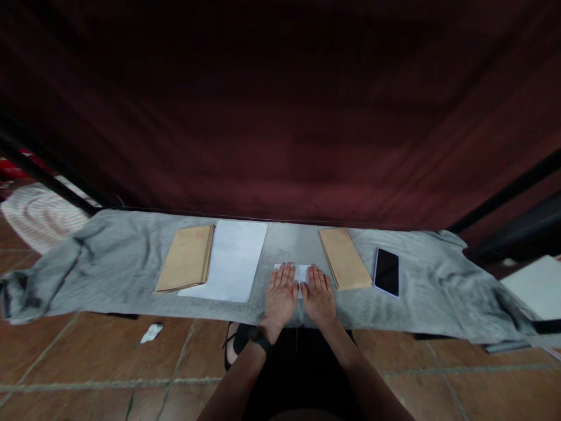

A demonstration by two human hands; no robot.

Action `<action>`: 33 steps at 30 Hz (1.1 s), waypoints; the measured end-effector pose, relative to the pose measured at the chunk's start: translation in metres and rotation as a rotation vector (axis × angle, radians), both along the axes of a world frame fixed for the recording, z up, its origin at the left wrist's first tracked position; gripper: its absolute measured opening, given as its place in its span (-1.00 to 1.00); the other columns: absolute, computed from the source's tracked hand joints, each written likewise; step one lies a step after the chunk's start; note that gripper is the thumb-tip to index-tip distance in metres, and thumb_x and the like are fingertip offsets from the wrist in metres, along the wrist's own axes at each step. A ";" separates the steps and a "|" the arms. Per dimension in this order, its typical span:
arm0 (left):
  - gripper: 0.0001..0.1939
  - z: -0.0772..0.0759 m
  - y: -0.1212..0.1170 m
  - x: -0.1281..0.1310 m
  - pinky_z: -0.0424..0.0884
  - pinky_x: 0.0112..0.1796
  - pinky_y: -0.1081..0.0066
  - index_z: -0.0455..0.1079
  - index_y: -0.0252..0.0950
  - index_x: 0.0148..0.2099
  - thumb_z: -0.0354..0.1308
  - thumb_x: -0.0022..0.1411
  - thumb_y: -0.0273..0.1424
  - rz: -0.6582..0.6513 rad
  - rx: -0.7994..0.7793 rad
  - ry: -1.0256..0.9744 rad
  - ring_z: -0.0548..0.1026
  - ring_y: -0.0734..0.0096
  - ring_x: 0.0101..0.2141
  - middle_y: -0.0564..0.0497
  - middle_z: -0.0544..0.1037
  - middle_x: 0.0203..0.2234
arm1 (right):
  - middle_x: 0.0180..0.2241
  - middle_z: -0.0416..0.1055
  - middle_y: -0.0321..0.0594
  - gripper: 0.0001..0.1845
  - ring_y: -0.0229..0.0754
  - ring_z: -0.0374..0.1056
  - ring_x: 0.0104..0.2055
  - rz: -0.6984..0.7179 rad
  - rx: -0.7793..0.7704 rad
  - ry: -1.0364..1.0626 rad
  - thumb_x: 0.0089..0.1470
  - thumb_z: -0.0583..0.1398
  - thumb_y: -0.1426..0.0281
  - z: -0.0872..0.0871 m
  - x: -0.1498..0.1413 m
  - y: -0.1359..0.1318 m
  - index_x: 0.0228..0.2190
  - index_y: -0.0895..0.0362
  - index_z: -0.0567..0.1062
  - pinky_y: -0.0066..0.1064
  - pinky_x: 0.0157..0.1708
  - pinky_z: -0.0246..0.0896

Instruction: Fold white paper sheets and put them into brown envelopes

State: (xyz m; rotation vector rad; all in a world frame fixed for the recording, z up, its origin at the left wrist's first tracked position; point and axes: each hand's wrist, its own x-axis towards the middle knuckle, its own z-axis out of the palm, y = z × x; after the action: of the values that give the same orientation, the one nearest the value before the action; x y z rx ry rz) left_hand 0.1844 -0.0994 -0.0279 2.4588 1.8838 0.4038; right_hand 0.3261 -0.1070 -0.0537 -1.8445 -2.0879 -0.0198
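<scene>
Both of my hands lie flat, side by side, on a small piece of white paper (301,272) near the front edge of the cloth-covered bench. My left hand (281,292), with a dark watch on its wrist, covers the paper's left part, fingers stretched forward. My right hand (319,293) presses on the right part, fingers slightly spread. Only a strip of the paper shows between them; whether it is folded I cannot tell. Beside my right hand rests a brown envelope (345,258). White sheets (236,260) lie to the left, partly under a stack of brown envelopes (186,257).
A phone (386,272) with a dark screen lies right of the single envelope. Grey cloth (429,280) covers the narrow bench. Behind it hangs a dark red curtain (280,146). A white scrap (151,332) lies on the tiled floor (197,362).
</scene>
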 end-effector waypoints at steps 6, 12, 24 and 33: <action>-0.42 -0.003 0.002 0.004 0.00 0.34 0.15 0.04 -0.36 0.42 -0.20 0.42 -0.35 -0.025 -0.044 0.012 0.01 0.28 0.38 -0.11 0.13 0.38 | 0.36 0.06 0.02 -0.40 0.04 0.01 0.39 0.022 0.011 0.012 0.35 -0.07 0.32 0.001 0.002 -0.001 0.33 0.25 0.15 0.00 0.33 -0.12; -0.40 -0.008 0.003 0.002 -0.04 0.35 0.15 0.02 -0.37 0.43 -0.19 0.41 -0.36 0.003 -0.045 0.012 -0.01 0.27 0.39 -0.12 0.10 0.40 | 0.35 0.09 0.04 -0.43 0.01 -0.02 0.40 0.014 -0.041 0.005 0.37 -0.10 0.35 0.008 -0.001 0.001 0.30 0.33 0.20 -0.05 0.35 -0.17; -0.39 -0.006 0.000 0.001 -0.09 0.34 0.12 -0.03 -0.38 0.45 -0.23 0.38 -0.44 -0.052 -0.065 0.042 -0.06 0.23 0.40 -0.14 0.05 0.41 | 0.39 0.01 -0.12 -0.44 -0.09 -0.10 0.43 0.130 -0.155 -0.020 0.43 -0.20 0.26 0.016 -0.012 -0.002 0.34 0.13 0.15 -0.07 0.38 -0.27; -0.41 0.002 -0.004 -0.003 -0.04 0.34 0.08 -0.02 -0.25 0.45 -0.19 0.44 -0.31 -0.050 -0.078 0.055 -0.02 0.17 0.39 -0.10 0.03 0.42 | 0.42 -0.12 -0.10 -0.42 -0.09 -0.20 0.45 0.063 -0.223 -0.124 0.42 -0.18 0.27 0.014 -0.011 -0.002 0.37 0.15 0.06 -0.06 0.38 -0.31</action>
State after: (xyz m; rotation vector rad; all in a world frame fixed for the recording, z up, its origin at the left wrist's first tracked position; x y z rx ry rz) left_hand 0.1813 -0.1032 -0.0262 2.4854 1.8168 0.2588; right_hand 0.3147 -0.1085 -0.0393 -1.9460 -2.3142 0.1220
